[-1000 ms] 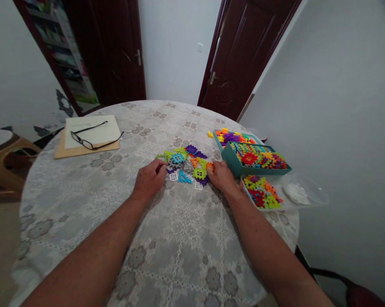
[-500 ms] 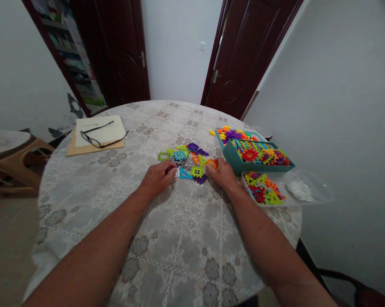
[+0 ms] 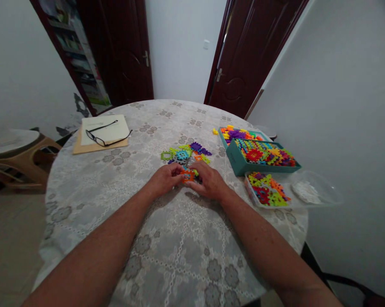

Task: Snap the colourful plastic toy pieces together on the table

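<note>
An orange square building piece [image 3: 188, 176] with toothed edges is held between my two hands, close above the table. My left hand [image 3: 165, 180] pinches its left edge between thumb and fingers. From the other side, my right hand [image 3: 209, 181] grips it with the thumb below and the fingers over the top. Just beyond the hands lies a loose pile of flat toothed pieces, among them a blue window piece [image 3: 182, 154], a green frame piece [image 3: 166, 156] and a purple piece [image 3: 196, 146]. My fingers partly cover the nearest pieces.
At the right stand a teal box [image 3: 239, 163] full of colourful pieces, a teal lid [image 3: 222, 137] with more, and a clear tub [image 3: 251, 194]. A clear lid [image 3: 331, 194] holds white pieces. Eyeglasses [image 3: 107, 143] rest on papers [image 3: 124, 128] at the left of the tablecloth [image 3: 179, 238].
My right hand has brought the orange piece leftward and nearer to my left hand. Both hands now meet at it. The view has shifted slightly.
</note>
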The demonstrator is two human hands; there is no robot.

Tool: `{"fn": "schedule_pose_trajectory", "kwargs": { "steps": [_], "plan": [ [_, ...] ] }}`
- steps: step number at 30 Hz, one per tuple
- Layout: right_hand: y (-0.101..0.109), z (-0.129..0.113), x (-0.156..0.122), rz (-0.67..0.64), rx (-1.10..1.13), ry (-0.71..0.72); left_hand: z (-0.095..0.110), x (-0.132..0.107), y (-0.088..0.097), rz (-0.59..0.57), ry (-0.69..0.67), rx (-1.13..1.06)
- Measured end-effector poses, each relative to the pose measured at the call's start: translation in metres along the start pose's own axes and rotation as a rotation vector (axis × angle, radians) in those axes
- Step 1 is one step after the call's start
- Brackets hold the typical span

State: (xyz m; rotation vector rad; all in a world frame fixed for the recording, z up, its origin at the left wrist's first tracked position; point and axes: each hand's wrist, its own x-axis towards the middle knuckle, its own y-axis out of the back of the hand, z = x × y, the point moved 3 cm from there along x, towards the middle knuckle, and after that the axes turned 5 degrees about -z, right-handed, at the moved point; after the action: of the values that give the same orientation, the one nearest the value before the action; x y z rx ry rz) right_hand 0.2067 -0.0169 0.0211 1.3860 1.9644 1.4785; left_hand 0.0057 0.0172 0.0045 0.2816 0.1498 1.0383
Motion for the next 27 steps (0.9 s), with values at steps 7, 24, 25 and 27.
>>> {"fn": "schedule_pose_trajectory", "kwargs": {
  "steps": [7, 24, 25, 27],
  "plan": [
    [0.007, 0.034, -0.005, 0.055, -0.216, -0.412, 0.003, -0.002, -0.003, -0.013, -0.055, 0.049],
    [0.001, 0.015, 0.001, 0.009, 0.437, -0.157, -0.001, 0.001, 0.001, -0.033, -0.022, 0.109],
    [0.001, 0.014, 0.000, -0.031, 0.472, -0.144, -0.003, 0.001, 0.001, -0.070, -0.039, 0.140],
    [0.003, 0.013, -0.001, -0.129, 0.536, -0.124, -0.004, 0.001, 0.001, -0.135, -0.057, 0.198]
  ]
}}
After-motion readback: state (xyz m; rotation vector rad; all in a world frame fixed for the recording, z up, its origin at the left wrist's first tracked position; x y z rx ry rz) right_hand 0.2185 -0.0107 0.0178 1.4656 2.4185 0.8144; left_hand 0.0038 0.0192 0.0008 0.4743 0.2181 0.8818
